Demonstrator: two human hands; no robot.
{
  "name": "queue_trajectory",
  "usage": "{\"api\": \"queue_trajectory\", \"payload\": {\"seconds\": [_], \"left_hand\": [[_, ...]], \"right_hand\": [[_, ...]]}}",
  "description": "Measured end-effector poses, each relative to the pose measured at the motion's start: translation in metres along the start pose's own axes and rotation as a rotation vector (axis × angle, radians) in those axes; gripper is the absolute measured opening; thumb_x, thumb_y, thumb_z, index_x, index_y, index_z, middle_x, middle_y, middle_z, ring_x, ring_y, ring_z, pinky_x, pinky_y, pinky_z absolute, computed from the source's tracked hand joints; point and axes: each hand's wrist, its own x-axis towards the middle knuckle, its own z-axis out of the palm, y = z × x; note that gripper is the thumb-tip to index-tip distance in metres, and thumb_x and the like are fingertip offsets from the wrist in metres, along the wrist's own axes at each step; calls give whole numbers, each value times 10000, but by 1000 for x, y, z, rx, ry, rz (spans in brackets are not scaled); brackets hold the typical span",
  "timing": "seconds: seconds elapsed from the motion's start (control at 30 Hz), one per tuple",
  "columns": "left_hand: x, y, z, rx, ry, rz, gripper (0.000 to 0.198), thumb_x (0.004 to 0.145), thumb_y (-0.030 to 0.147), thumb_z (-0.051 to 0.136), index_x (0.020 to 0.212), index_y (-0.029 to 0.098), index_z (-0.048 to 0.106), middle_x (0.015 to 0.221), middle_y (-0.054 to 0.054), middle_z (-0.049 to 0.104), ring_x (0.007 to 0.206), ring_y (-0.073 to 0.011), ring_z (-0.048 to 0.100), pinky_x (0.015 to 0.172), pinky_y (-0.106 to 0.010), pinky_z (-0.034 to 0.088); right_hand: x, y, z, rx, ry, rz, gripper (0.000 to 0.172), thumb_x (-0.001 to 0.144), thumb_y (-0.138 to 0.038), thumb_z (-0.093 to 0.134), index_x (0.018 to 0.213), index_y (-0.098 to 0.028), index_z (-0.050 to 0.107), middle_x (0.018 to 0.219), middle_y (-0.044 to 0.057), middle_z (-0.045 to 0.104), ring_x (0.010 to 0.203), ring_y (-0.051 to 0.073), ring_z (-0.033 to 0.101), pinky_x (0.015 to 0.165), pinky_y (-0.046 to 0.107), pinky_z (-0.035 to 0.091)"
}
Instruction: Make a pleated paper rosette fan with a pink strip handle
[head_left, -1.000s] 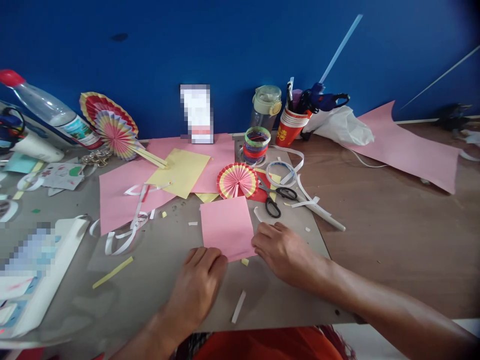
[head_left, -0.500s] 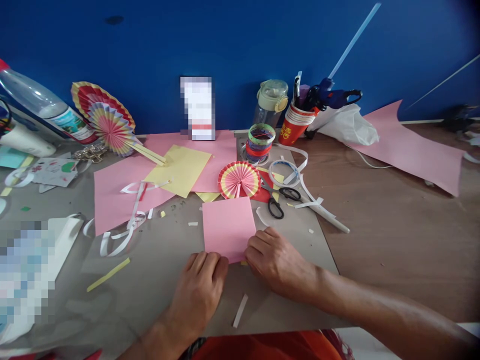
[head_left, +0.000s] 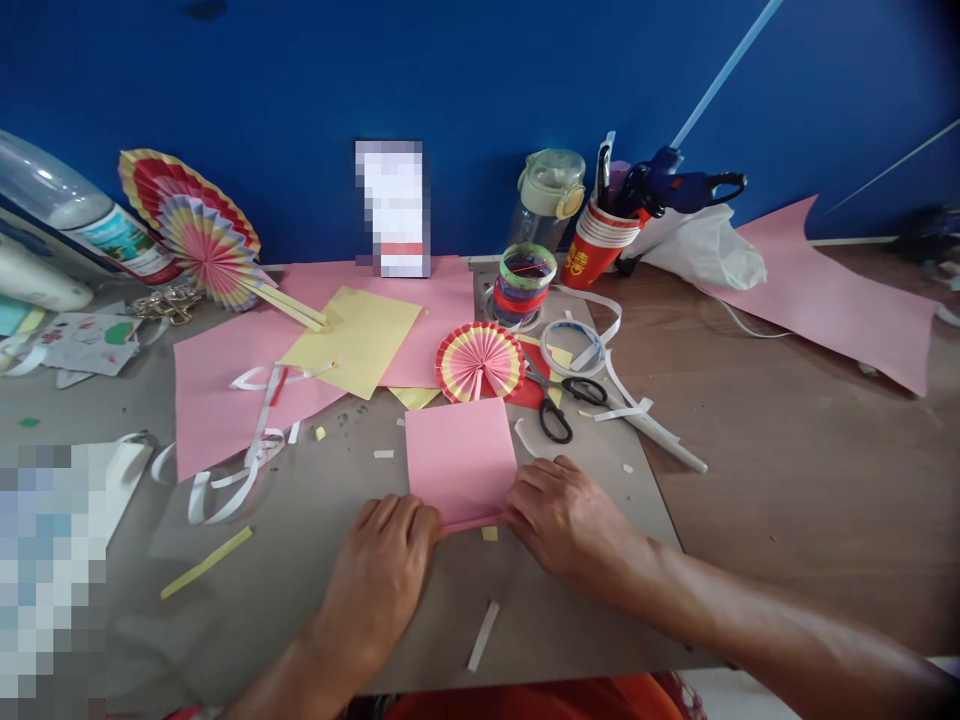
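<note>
A small pink paper sheet (head_left: 459, 455) lies on the grey mat (head_left: 322, 560) in front of me. Its near edge is turned up into a narrow fold. My left hand (head_left: 386, 570) pinches the fold's left end, fingers curled. My right hand (head_left: 566, 520) pinches the right end, fingers curled too. Just beyond the sheet lies a small round pleated paper fan (head_left: 480, 362) in red, yellow and pink. Black-handled scissors (head_left: 559, 400) lie to the right of it.
Larger pink (head_left: 225, 385) and yellow (head_left: 356, 340) sheets, white paper strips (head_left: 240, 470) and a big pleated fan (head_left: 191, 230) lie left. At the back stand tape rolls (head_left: 521, 285), a jar (head_left: 547, 200) and a red cup of tools (head_left: 600, 245). Another pink sheet (head_left: 832, 295) lies right.
Both hands have closed in on the near edge of the small pink sheet and turned it up into a narrow fold. The view has shifted slightly.
</note>
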Motion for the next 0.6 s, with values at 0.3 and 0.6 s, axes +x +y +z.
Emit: {"api": "queue_trajectory", "payload": {"seconds": [0.3, 0.6], "left_hand": [[1, -6, 5, -161, 35, -91, 119, 903, 118, 449, 853, 191, 528, 784, -32, 550, 744, -194, 533, 700, -342, 425], [-3, -10, 4, -236, 51, -124, 106, 911, 144, 430, 894, 208, 513, 896, -34, 553, 778, -179, 549, 713, -329, 450]], "right_hand": [[3, 8, -11, -22, -105, 108, 170, 851, -278, 577, 735, -156, 600, 794, 68, 634, 766, 211, 563, 696, 333, 299], [6, 12, -23, -57, -198, 123, 166, 862, -282, 582, 773, -147, 619, 831, 77, 654, 801, 223, 587, 710, 344, 289]]}}
